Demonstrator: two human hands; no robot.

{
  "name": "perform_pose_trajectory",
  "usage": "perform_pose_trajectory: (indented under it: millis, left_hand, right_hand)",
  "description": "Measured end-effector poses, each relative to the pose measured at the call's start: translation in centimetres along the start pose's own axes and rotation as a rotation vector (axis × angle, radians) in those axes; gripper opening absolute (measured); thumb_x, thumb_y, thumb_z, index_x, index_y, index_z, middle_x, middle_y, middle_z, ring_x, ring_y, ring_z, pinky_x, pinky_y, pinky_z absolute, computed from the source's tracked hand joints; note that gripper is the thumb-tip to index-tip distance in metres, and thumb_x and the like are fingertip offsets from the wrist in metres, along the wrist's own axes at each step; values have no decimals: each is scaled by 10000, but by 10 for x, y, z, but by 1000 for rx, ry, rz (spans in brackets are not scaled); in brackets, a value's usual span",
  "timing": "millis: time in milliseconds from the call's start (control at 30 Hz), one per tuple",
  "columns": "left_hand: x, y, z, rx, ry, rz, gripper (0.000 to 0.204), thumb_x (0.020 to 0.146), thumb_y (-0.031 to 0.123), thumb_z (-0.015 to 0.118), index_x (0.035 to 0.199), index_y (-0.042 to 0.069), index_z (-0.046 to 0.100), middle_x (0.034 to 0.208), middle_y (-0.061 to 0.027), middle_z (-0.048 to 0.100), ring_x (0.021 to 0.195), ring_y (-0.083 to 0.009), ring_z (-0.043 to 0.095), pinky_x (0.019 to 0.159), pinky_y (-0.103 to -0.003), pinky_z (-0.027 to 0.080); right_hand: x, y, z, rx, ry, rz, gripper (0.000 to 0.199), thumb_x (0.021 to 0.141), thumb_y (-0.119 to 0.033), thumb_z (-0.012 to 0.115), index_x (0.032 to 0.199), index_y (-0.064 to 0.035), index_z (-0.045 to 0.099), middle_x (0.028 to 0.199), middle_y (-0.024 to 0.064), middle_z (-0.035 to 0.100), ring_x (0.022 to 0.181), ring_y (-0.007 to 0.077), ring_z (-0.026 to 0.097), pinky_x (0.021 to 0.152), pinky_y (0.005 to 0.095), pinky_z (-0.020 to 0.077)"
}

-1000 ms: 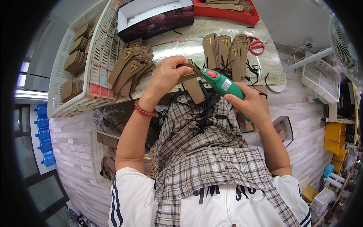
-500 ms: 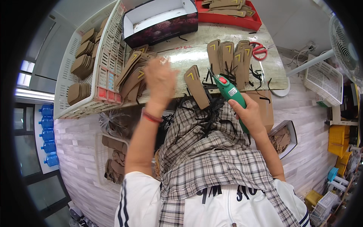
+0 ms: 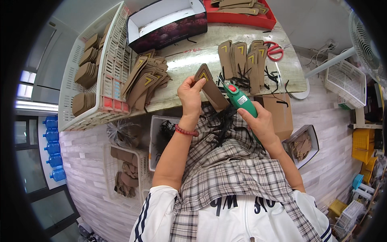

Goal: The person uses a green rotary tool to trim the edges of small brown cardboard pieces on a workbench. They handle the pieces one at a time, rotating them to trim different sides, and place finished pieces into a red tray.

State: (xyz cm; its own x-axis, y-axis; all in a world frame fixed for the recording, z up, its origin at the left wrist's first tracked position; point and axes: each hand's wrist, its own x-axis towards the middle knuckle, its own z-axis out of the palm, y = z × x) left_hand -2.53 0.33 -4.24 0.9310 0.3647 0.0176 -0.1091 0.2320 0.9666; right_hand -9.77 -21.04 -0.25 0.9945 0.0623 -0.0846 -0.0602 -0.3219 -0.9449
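Note:
My left hand (image 3: 190,95) grips a brown sandal sole (image 3: 211,86) with a yellow V strap, holding it tilted above my lap at the table's near edge. My right hand (image 3: 258,121) is closed around a green electric cutting tool (image 3: 240,98) with a red button, its tip beside the sole. A heap of similar brown soles (image 3: 145,78) lies on the table to the left. Another row of soles (image 3: 244,58) lies to the right.
A white plastic crate (image 3: 100,72) with stacked soles stands at the left. A dark open box (image 3: 165,24) and a red tray (image 3: 242,10) sit at the back. Red scissors (image 3: 274,49) lie at the right. Black strap offcuts (image 3: 219,125) cover my lap. Baskets stand below the table.
My left hand reached to the heap on the left, then came back to the middle holding a sole. The green tool stayed in my right hand, shifting slightly.

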Motion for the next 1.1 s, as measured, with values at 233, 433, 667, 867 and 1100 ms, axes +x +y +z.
perform_pose_trajectory:
  millis: [233, 433, 667, 867, 1100]
  left_hand:
    - [-1, 13, 12, -180, -1, -145, 65, 869, 78, 703, 912, 31, 691, 796, 18, 669, 641, -42, 505, 589, -206, 370]
    - [-8, 14, 23, -227, -40, -236, 56, 875, 101, 704, 895, 50, 690, 797, 14, 683, 639, -47, 532, 603, -208, 398]
    - [-20, 6, 25, -249, -137, -318, 96, 914, 114, 658, 952, 28, 683, 845, -24, 704, 705, -90, 615, 692, -238, 479]
    - [-28, 5, 18, -138, -202, -289, 82, 917, 86, 645, 944, 18, 680, 846, -24, 698, 710, -84, 605, 695, -236, 474]
    - [-18, 22, 7, -139, -210, -231, 95, 926, 64, 623, 981, 2, 670, 868, -29, 691, 712, -75, 616, 677, -222, 507]
  right_hand:
    - [0, -10, 2, 18, -20, 6, 381, 848, -290, 755, 1052, 11, 643, 685, 41, 597, 618, 76, 542, 552, 262, 455]
    - [1, -8, 0, 58, 9, 9, 395, 842, -296, 760, 1057, 14, 645, 686, 44, 604, 611, 78, 547, 550, 263, 461]
    - [4, -10, 2, 48, 56, -48, 420, 840, -306, 760, 1073, 24, 645, 700, 58, 625, 603, 91, 562, 556, 264, 470]
    - [8, -13, -3, 32, 35, -27, 410, 844, -295, 758, 1082, 19, 645, 706, 45, 620, 597, 83, 557, 547, 259, 461]
    - [4, -13, -9, 99, 6, 14, 400, 840, -269, 767, 1101, 8, 645, 659, -4, 575, 539, 44, 512, 476, 228, 405]
